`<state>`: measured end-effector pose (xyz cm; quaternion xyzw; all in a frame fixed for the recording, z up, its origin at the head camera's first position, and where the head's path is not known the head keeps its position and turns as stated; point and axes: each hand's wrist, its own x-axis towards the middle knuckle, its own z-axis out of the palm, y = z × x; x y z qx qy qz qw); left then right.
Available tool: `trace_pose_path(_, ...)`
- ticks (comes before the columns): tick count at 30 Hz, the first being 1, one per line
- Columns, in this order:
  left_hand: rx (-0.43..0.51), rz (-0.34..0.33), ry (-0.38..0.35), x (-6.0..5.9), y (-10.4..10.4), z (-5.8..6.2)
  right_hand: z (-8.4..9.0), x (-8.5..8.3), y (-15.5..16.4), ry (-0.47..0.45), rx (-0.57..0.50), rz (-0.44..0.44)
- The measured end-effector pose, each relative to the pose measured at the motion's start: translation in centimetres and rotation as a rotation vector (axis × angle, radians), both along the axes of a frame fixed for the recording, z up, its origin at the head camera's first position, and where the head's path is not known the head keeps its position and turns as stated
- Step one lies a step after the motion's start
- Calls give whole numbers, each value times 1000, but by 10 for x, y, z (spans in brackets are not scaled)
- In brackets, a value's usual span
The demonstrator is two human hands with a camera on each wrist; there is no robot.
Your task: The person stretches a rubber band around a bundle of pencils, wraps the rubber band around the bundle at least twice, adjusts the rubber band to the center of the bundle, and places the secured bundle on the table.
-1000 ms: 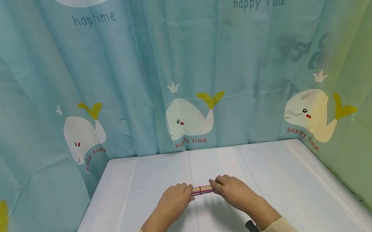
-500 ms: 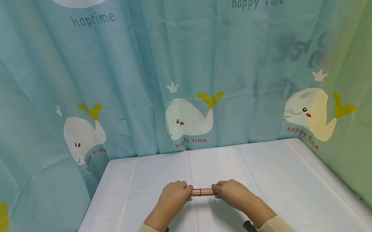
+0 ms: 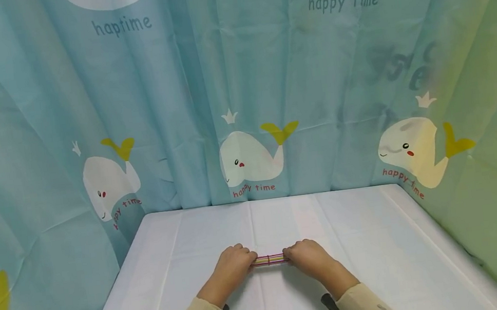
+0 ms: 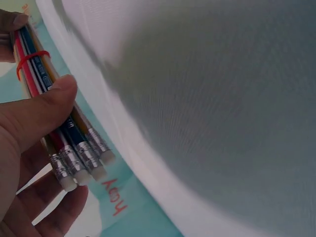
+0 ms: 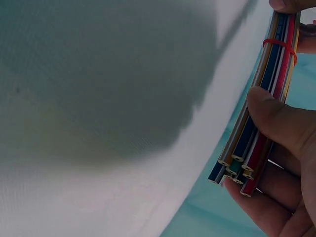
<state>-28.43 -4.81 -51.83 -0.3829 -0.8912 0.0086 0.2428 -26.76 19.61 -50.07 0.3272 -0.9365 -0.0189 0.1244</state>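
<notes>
Between my two hands a bundle of pencils (image 3: 269,260) is held level, one hand at each end. My left hand (image 3: 234,265) grips the eraser end, its thumb (image 4: 59,96) lying across the pencils just behind the metal ferrules. At the other end, where the flat unsharpened tips (image 5: 242,170) show, my right hand (image 3: 310,258) pinches the bundle between thumb and fingers. A red rubber band (image 4: 32,61) circles the middle. In the wrist views the pencils are blue, red, white, green and gold.
A white cloth-covered table (image 3: 360,234) lies under the hands, with their shadows on it. Behind it and along both sides hangs a blue-green curtain (image 3: 167,98) printed with whales. Dark devices (image 3: 329,303) sit at the wrists below the sleeves.
Both hands have come slightly lower in the head view, nearer the wearer, with the pencil bundle. Its tilt has shifted a little; both hands keep their hold.
</notes>
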Motion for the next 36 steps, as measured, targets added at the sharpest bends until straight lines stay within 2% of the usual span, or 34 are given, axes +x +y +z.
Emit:
trace_pose_path(2, 4, 5, -24, -2, 0, -2, -4, -2, -2, -2, 8, -22)
trace_pose_path(8, -17, 32, -109, -4, 2, -4, -10, -2, -11, -46, 26, -165)
trace_pose_path(12, -16, 42, -120, -5, 3, -6, -13, -3, -14, -43, 24, -207)
trace_pose_path(22, 3, 38, -132, -4, 2, -6, -19, -9, -11, -96, 42, -188)
trace_pose_path(26, 23, 59, -205, -2, 1, -6, -17, -8, -7, -128, 37, -152)
trace_pose_path(29, 83, 75, -331, -4, 0, -7, -17, -9, 0, -171, -50, -131)
trace_pose_path(31, 145, 95, -427, -7, -2, -10, -19, -10, 6, -221, -147, -121)
trace_pose_path(36, 367, 152, -631, -12, -11, -17, -26, -13, 21, -438, -483, -196)
